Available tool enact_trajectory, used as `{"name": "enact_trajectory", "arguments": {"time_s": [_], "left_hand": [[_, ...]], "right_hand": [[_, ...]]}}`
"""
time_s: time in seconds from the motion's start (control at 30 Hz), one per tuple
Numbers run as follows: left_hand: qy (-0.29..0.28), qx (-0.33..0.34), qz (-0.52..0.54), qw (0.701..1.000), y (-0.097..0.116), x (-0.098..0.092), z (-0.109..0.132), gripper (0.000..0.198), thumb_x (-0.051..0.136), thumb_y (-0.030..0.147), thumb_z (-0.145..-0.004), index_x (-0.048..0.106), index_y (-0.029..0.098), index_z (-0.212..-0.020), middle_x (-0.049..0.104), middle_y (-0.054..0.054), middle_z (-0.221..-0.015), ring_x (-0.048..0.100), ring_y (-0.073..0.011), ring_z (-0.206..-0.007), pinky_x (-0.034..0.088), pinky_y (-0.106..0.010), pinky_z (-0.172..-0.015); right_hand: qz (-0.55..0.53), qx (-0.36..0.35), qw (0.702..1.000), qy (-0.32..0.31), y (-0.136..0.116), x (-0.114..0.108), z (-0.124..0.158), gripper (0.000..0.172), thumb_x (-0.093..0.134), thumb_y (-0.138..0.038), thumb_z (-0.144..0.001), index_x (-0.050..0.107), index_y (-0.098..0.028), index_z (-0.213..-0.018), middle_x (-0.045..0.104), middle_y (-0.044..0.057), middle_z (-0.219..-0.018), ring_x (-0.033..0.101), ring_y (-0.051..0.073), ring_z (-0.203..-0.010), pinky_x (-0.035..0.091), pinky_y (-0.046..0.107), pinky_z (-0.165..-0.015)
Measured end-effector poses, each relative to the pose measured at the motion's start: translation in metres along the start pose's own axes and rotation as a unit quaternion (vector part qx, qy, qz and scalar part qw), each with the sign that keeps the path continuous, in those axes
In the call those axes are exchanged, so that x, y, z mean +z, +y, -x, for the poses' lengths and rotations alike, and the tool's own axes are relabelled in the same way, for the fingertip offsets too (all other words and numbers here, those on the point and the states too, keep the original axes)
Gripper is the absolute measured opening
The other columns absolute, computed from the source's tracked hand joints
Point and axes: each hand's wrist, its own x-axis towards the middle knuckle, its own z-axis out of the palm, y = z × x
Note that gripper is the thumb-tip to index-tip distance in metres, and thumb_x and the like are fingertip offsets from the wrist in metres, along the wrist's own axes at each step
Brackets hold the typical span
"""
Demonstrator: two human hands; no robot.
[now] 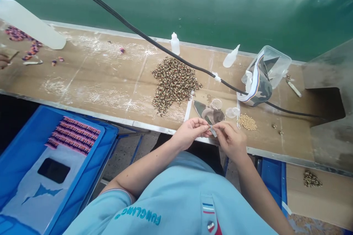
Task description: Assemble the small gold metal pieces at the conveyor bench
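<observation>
My left hand and my right hand meet above the front edge of a wooden workbench. Between their fingertips they pinch a small silvery piece, too small to identify. Just beyond my hands lies a camouflage-patterned cloth scrap, with small clear plastic cups beside it. A heap of gold-and-dark beads lies to the far left of my hands, and a smaller pile of tan beads lies close to my right hand.
White squeeze bottles and a clear plastic box holding camouflage fabric stand at the back. A black cable crosses above the bench. A blue crate sits at lower left. A co-worker's hand shows at far left, near pink-and-purple pieces.
</observation>
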Motion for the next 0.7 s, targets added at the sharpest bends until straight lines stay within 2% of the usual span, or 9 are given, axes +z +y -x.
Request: {"name": "enact_trajectory", "arguments": {"time_s": [0.33, 0.57, 0.7], "left_hand": [[0.004, -0.01, -0.041, 0.999, 0.0, 0.0, 0.0, 0.035, 0.082, 0.031, -0.057, 0.058, 0.012, -0.075, 0.066, -0.002, -0.06, 0.063, -0.0104, -0.057, 0.047, -0.022, -0.062], [0.022, 0.005, -0.071, 0.997, -0.002, 0.002, 0.0, 0.026, 0.077, 0.023, -0.063, 0.057, 0.011, -0.074, 0.065, -0.001, -0.056, 0.062, -0.0101, -0.054, 0.047, -0.022, -0.059], [0.035, 0.008, -0.079, 0.996, -0.001, 0.005, 0.001, 0.021, 0.075, 0.02, -0.066, 0.057, 0.011, -0.072, 0.064, -0.001, -0.056, 0.062, -0.01, -0.054, 0.047, -0.022, -0.059]], "right_hand": [[0.022, -0.05, 0.998, -0.029, 0.0, -0.005, -0.005, 0.016, 0.049, -0.021, -0.092, 0.062, -0.02, -0.082, 0.067, 0.002, -0.078, 0.061, 0.012, -0.07, 0.043, 0.023, -0.062], [0.107, -0.134, 0.983, -0.069, 0.0, -0.014, -0.009, 0.021, 0.043, -0.018, -0.094, 0.062, -0.019, -0.084, 0.067, 0.003, -0.081, 0.058, 0.012, -0.07, 0.039, 0.024, -0.063], [0.167, -0.149, 0.969, -0.104, -0.007, -0.017, -0.013, 0.027, 0.038, -0.016, -0.094, 0.059, -0.018, -0.076, 0.064, 0.004, -0.076, 0.052, 0.012, -0.062, 0.034, 0.026, -0.058]]}}
